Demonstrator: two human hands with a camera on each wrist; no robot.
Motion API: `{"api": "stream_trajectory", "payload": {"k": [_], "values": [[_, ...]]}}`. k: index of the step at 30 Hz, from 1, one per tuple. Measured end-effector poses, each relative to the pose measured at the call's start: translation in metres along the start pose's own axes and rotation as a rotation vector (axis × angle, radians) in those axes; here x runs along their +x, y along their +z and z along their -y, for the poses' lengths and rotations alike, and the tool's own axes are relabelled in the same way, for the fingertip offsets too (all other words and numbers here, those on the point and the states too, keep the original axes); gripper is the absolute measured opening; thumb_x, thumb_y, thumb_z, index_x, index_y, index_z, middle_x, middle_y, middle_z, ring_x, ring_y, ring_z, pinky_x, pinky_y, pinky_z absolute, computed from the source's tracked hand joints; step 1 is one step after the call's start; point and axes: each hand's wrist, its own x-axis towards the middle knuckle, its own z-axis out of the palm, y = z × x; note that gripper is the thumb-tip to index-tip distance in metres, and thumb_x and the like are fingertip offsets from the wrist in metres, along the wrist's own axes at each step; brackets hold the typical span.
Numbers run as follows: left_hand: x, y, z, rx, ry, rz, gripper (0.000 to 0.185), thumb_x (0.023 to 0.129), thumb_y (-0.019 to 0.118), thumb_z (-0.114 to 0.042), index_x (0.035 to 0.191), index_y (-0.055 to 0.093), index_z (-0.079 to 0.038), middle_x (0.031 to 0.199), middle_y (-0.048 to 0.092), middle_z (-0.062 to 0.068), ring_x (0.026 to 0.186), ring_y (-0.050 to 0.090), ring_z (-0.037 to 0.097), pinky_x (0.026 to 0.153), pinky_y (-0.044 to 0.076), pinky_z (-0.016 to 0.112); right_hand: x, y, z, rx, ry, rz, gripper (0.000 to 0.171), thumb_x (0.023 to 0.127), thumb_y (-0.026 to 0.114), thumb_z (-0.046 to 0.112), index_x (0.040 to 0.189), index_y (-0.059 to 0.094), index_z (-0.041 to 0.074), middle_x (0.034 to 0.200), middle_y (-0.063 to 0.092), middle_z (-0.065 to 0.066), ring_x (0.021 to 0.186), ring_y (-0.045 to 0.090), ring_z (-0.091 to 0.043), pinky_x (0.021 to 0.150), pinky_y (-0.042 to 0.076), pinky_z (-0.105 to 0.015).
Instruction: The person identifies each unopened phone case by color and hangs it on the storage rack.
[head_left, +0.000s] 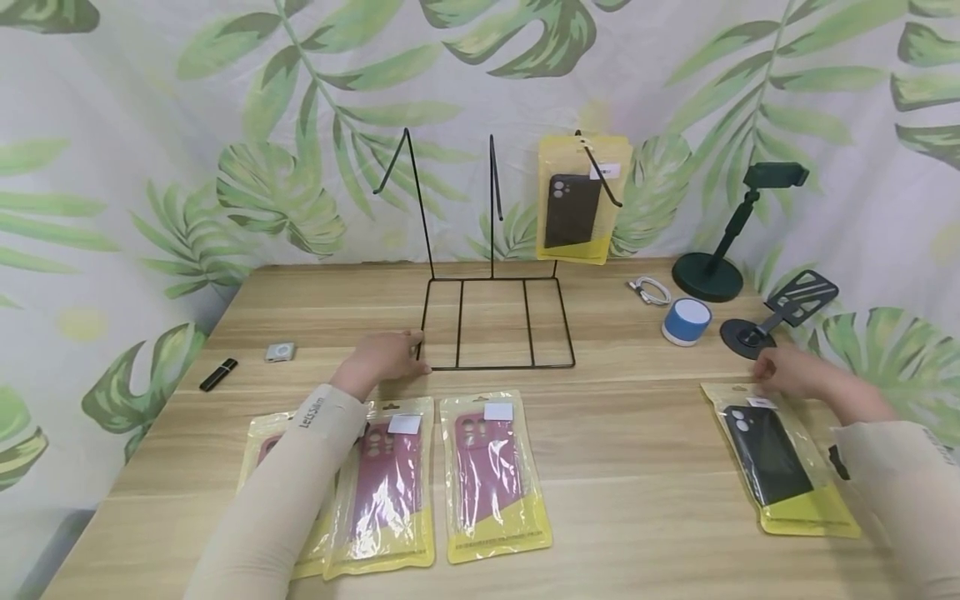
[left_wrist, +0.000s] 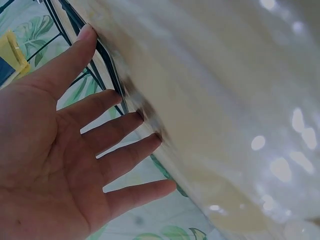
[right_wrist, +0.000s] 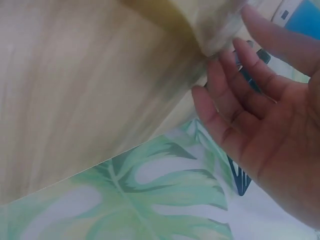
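We steady the black wire rack point(head_left: 495, 321) with our left hand point(head_left: 386, 357): straight, spread fingers point(left_wrist: 117, 127) press against the front left corner of its base, gripping nothing. Our right hand point(head_left: 787, 371) rests at the top edge of the black phone case packet point(head_left: 780, 462), lying flat on the table point(head_left: 637, 500) at the right, well apart from the rack. In the right wrist view the fingertips point(right_wrist: 220, 75) just touch the packet's clear top; the fingers look relaxed and not closed round it, so nothing is lifted yet.

By our reading, this is the pick-up step for hanging that packet. One matching hung packet point(head_left: 581, 200) sits on the rack's right hook; the other two hooks are bare. The next move calls for a pinch at the packet's top strip, so the hang hole stays free. Three red case packets point(head_left: 491, 471) lie near our left sleeve point(head_left: 292, 492).
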Motion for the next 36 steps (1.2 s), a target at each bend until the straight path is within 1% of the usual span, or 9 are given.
{"api": "stream_trajectory", "payload": {"k": [5, 10, 16, 21, 25, 29, 31, 34, 36], "values": [[0.001, 0.0, -0.001, -0.019, 0.0, -0.003, 0.075, 0.096, 0.061, -0.045, 0.155, 0.032, -0.009, 0.159, 0.029, 0.022, 0.141, 0.036, 0.048, 0.114, 0.03, 0.065, 0.0, 0.002, -0.007, -0.005, -0.016, 0.033, 0.014, 0.087, 0.07, 0.014, 0.085, 0.067, 0.001, 0.075, 0.06, -0.002, 0.069, 0.05, -0.016, 0.061, 0.041, -0.028], [0.0, 0.001, -0.001, -0.036, -0.001, 0.001, 0.075, 0.096, 0.061, -0.046, 0.155, 0.032, -0.01, 0.159, 0.029, 0.022, 0.141, 0.035, 0.048, 0.115, 0.029, 0.065, 0.001, 0.003, -0.003, 0.017, -0.068, -0.004, 0.009, 0.088, 0.068, 0.011, 0.082, 0.063, 0.007, 0.073, 0.057, 0.003, 0.068, 0.048, -0.013, 0.059, 0.038, -0.026], [-0.001, 0.001, -0.001, -0.032, -0.006, 0.002, 0.074, 0.096, 0.06, -0.046, 0.155, 0.032, -0.011, 0.16, 0.03, 0.021, 0.142, 0.035, 0.048, 0.115, 0.028, 0.065, 0.001, -0.006, 0.018, 0.02, -0.107, -0.071, 0.005, 0.091, 0.063, 0.008, 0.086, 0.062, 0.007, 0.081, 0.063, 0.001, 0.074, 0.051, -0.016, 0.065, 0.042, -0.029], [0.0, 0.001, 0.001, -0.025, -0.006, -0.002, 0.074, 0.096, 0.059, -0.046, 0.155, 0.033, -0.01, 0.16, 0.03, 0.021, 0.142, 0.035, 0.049, 0.115, 0.028, 0.066, 0.001, -0.015, 0.039, 0.022, -0.131, -0.115, 0.005, 0.094, 0.061, 0.009, 0.089, 0.061, 0.01, 0.086, 0.065, 0.0, 0.074, 0.052, -0.016, 0.064, 0.041, -0.029], [0.0, 0.001, 0.001, -0.026, -0.005, -0.005, 0.074, 0.096, 0.06, -0.046, 0.155, 0.033, -0.01, 0.159, 0.03, 0.022, 0.141, 0.035, 0.049, 0.114, 0.028, 0.066, -0.003, -0.025, 0.057, 0.005, -0.187, -0.206, 0.004, 0.094, 0.065, 0.01, 0.092, 0.062, 0.012, 0.088, 0.068, 0.001, 0.076, 0.055, -0.013, 0.067, 0.045, -0.029], [0.0, 0.001, 0.001, -0.03, -0.002, -0.005, 0.075, 0.096, 0.061, -0.046, 0.155, 0.033, -0.01, 0.159, 0.03, 0.022, 0.141, 0.035, 0.049, 0.114, 0.028, 0.066, -0.011, -0.037, 0.078, -0.059, -0.26, -0.327, 0.006, 0.092, 0.068, 0.011, 0.094, 0.065, 0.015, 0.087, 0.07, 0.003, 0.078, 0.059, -0.011, 0.068, 0.048, -0.031], [0.0, 0.001, 0.001, -0.036, -0.004, -0.003, 0.075, 0.096, 0.061, -0.046, 0.155, 0.032, -0.01, 0.159, 0.029, 0.022, 0.142, 0.034, 0.048, 0.115, 0.027, 0.065, -0.015, -0.042, 0.089, -0.087, -0.316, -0.392, 0.008, 0.092, 0.069, 0.01, 0.095, 0.065, 0.016, 0.083, 0.068, 0.004, 0.073, 0.058, -0.009, 0.065, 0.047, -0.03], [0.0, 0.002, 0.001, -0.045, -0.012, -0.003, 0.076, 0.095, 0.062, -0.046, 0.155, 0.032, -0.011, 0.16, 0.028, 0.02, 0.143, 0.033, 0.047, 0.116, 0.027, 0.064, -0.021, -0.047, 0.102, -0.129, -0.424, -0.504, 0.017, 0.089, 0.071, 0.004, 0.094, 0.065, 0.02, 0.078, 0.066, 0.009, 0.069, 0.055, -0.002, 0.062, 0.048, -0.027], [0.0, 0.002, 0.001, -0.042, -0.012, -0.002, 0.076, 0.095, 0.062, -0.046, 0.155, 0.032, -0.011, 0.16, 0.029, 0.02, 0.143, 0.033, 0.047, 0.116, 0.028, 0.064, -0.025, -0.05, 0.11, -0.135, -0.478, -0.549, 0.021, 0.087, 0.072, 0.002, 0.094, 0.065, 0.021, 0.076, 0.064, 0.012, 0.068, 0.053, 0.002, 0.062, 0.049, -0.026]]}}
